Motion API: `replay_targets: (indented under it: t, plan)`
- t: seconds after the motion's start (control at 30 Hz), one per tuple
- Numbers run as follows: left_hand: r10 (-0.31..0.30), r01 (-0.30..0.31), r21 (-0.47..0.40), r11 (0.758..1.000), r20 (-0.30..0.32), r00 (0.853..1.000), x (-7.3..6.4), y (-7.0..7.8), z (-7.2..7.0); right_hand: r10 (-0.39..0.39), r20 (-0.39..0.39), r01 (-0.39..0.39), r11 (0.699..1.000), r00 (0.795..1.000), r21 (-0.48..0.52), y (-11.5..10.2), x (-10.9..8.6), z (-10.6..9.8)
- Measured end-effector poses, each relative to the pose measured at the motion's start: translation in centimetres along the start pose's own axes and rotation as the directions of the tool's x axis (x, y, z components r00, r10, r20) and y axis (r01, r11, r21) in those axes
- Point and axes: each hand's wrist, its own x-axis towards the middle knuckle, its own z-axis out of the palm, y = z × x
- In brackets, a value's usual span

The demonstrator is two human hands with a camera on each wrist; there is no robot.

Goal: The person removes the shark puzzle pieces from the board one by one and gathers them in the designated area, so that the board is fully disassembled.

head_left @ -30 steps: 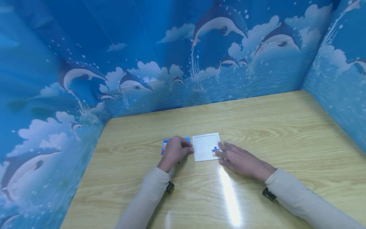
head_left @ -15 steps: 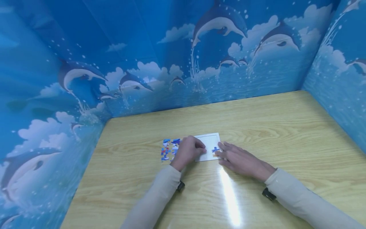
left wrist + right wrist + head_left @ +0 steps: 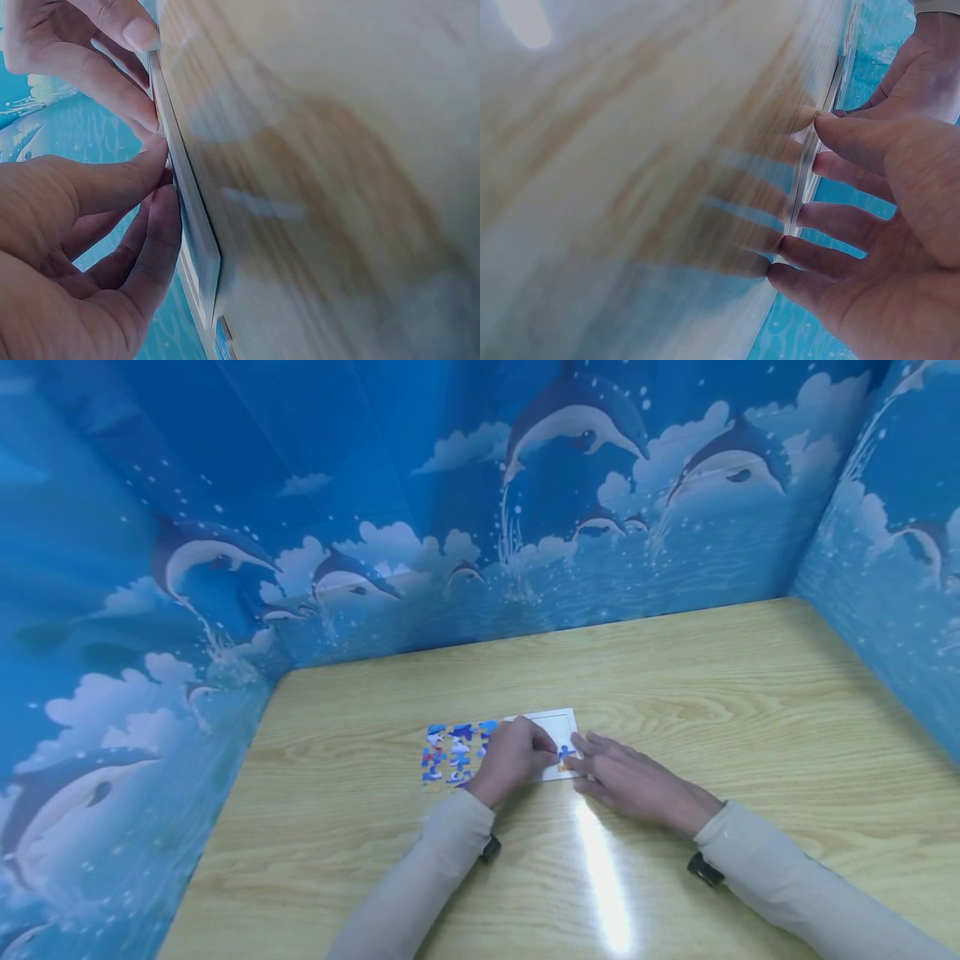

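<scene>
Two hands at work on one wooden bench point(image 3: 675, 693), walled by dolphin-print panels point(image 3: 375, 485). White puzzle tray point(image 3: 558, 723) lies flat at mid-bench, mostly covered by the hands. Loose puzzle pieces point(image 3: 453, 752) — blue, white, red — are spread just left of the tray. Left hand point(image 3: 513, 758): fingers curled, pinching something at the tray's face; whether it is a piece cannot be told. Right hand point(image 3: 626, 777): fingers straight, pressing the tray's right edge beside one seated blue piece point(image 3: 566, 752). Step judged: fitting a piece next to it — alignment, then a light press.
</scene>
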Motion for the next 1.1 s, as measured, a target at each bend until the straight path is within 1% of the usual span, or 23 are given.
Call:
replay_targets:
  t: [0.13,0.3,0.43,0.53,0.67,0.87,0.97,1.03,1.1]
  plan:
    - [0.003,-0.002,-0.007,1.0,0.005,1.0,0.18,0.17,0.08,0.006,0.003,-0.006,1.0,1.0,-0.006,0.01,0.02,0.0]
    - [0.004,-0.004,0.007,1.0,0.008,1.0,0.33,0.3,0.12,0.006,0.008,-0.006,1.0,1.0,-0.005,0.05,0.01,-0.07]
    - [-0.013,0.012,0.012,1.0,0.023,1.0,0.43,0.35,0.22,-0.007,0.005,0.007,1.0,1.0,0.01,0.19,-0.02,-0.11]
    - [-0.037,0.037,0.001,0.999,0.037,0.999,0.46,0.42,0.25,-0.017,0.001,0.017,1.0,1.0,0.021,0.33,-0.06,-0.11]
    - [-0.051,0.05,0.012,0.999,0.037,0.998,0.42,0.48,0.28,-0.025,0.001,0.025,0.999,1.0,0.03,0.42,-0.09,-0.16]
    - [-0.014,0.014,0.035,0.999,0.01,1.0,0.31,0.39,0.18,-0.022,0.013,0.022,0.999,1.0,0.044,0.37,-0.12,-0.29]
    - [-0.004,0.004,0.017,1.0,-0.004,1.0,0.21,0.3,0.03,-0.026,0.013,0.026,0.999,1.0,0.041,0.36,-0.14,-0.32]
    - [-0.008,0.008,-0.016,1.0,-0.003,1.0,0.16,0.24,-0.1,-0.032,0.01,0.031,0.999,0.999,0.038,0.38,-0.13,-0.32]
    - [-0.027,0.027,-0.053,0.998,0.003,1.0,0.15,0.19,-0.22,-0.034,0.006,0.034,0.999,0.999,0.038,0.47,-0.13,-0.25]
